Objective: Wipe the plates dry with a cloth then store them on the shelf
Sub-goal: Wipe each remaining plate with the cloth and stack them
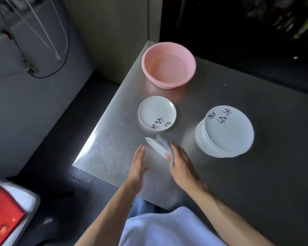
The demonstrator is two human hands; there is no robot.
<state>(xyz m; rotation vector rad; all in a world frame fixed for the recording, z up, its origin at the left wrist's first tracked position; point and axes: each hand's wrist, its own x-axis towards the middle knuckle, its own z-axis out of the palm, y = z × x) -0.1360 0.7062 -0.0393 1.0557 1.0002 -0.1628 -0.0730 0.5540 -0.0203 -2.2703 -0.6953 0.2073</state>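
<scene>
Tilting steeply, nearer than the pink basin (165,84), a plate (154,145), long axis far-left to near-right, is gripped with cloth (162,141) by the right hand (181,162); left hand (139,162) is held flat, empty

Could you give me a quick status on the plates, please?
Left hand open, free. Right hand grips tilted plate and cloth. Stack stands to the right. Nothing blocking.

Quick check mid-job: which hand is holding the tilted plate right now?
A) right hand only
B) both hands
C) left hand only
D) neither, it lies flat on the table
A: the right hand grips the tilted plate together with the cloth, while the left hand is open beside it, apart from the plate.
</scene>
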